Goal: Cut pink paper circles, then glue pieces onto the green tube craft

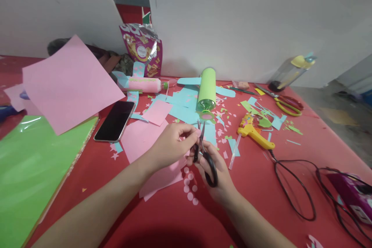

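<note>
My right hand (218, 170) is closed on a pair of scissors (211, 168) with black handles, its blades pointing up and slightly parted. Pinched between the fingertips of my left hand (174, 141) is a small piece of pink paper (198, 133), right beside the blades. Below my hands lie several small pink paper circles (190, 196) on the red table. Larger pink sheets (143, 137) lie under and left of my left hand. Just beyond the scissors stands a green paper-covered bottle (207, 85) on its side, with light-blue wings.
A phone (114, 121), a pink paper-covered bottle (145, 85) and a snack bag (143, 48) are left of centre. Rightward lie a yellow glue gun (255, 133) with its cable (293, 161), larger scissors (286, 104), a clear bottle (290, 73) and paper scraps. Green sheets (43, 174) cover the left side.
</note>
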Demonstrator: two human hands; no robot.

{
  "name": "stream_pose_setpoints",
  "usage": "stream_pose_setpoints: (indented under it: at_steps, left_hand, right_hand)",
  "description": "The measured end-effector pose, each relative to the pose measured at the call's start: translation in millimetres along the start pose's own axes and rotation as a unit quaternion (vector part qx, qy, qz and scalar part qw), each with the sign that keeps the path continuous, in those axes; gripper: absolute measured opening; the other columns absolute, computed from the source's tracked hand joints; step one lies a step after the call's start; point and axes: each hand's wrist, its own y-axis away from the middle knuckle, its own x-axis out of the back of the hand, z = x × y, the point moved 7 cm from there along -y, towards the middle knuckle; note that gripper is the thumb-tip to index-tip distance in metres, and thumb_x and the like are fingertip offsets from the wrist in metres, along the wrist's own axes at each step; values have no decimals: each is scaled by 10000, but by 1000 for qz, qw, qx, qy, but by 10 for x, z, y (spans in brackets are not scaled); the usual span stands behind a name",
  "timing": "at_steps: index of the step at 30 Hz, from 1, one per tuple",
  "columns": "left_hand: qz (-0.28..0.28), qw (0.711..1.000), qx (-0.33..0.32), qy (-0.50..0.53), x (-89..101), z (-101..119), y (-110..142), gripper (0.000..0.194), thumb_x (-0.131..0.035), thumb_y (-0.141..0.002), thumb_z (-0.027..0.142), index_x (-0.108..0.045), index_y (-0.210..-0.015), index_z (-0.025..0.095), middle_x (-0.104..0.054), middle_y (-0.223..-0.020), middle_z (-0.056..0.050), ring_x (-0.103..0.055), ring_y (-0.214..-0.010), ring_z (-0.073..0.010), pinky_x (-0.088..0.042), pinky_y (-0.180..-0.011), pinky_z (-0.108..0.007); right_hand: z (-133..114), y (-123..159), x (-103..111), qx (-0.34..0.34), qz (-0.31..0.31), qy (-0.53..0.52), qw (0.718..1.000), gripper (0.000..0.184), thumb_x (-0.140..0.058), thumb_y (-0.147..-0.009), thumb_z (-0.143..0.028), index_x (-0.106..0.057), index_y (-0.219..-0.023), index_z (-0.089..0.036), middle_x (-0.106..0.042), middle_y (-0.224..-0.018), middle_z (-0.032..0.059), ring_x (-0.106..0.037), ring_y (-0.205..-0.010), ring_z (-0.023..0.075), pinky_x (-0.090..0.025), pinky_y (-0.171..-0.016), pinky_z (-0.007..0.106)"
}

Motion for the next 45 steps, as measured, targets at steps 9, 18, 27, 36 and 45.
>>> stream_pose_setpoints:
  at_steps: [9, 18, 27, 36, 45]
  left_hand:
    - [-4, 1000, 11, 24, -25, -8, 6, 283, -406, -833, 267, -480, -580, 162, -526, -514, 45, -490, -497, -83, -370, -518, -207]
    - [5, 999, 16, 38, -28, -11, 6, 286, -417, -830, 262, -481, -571, 158, -537, -541, 39, -491, -515, -84, -371, -517, -204]
    - [-3, 1000, 0, 12, 19, 7, -3, 276, -424, -827, 243, -505, -579, 153, -531, -559, 40, -469, -538, -78, -367, -546, -198]
    - [-50, 998, -18, -35, 90, 71, 13, 234, -427, -804, 185, -553, -610, 149, -560, -605, 33, -488, -586, -87, -375, -570, -188]
    - [-72, 994, -17, -76, 156, 111, 32, 228, -438, -798, 211, -575, -624, 157, -584, -617, 35, -491, -588, -91, -378, -583, -189]
  right_hand:
    - [22, 4, 30, -7, 13, 2, 1000, 289, -679, -657, -348, -571, -919, -287, -553, -779, -12, -508, -571, 105, -450, -539, 231]
    - [-3, -2, 35, 16, 18, 19, 1000, 303, -679, -651, -371, -588, -925, -277, -550, -783, -2, -504, -613, 117, -459, -589, 248]
    - [-23, 5, 19, 22, 10, 2, 1000, 304, -699, -643, -371, -598, -915, -282, -548, -765, -19, -488, -561, 85, -439, -501, 206]
    - [26, 37, -40, -21, -27, 16, 999, 335, -670, -667, -384, -542, -943, -244, -511, -617, -42, -535, -503, 101, -449, -386, 193]
    - [137, 52, -61, -63, -75, 1, 995, 357, -638, -706, -379, -476, -1003, -266, -518, -648, -60, -558, -411, 101, -453, -315, 206]
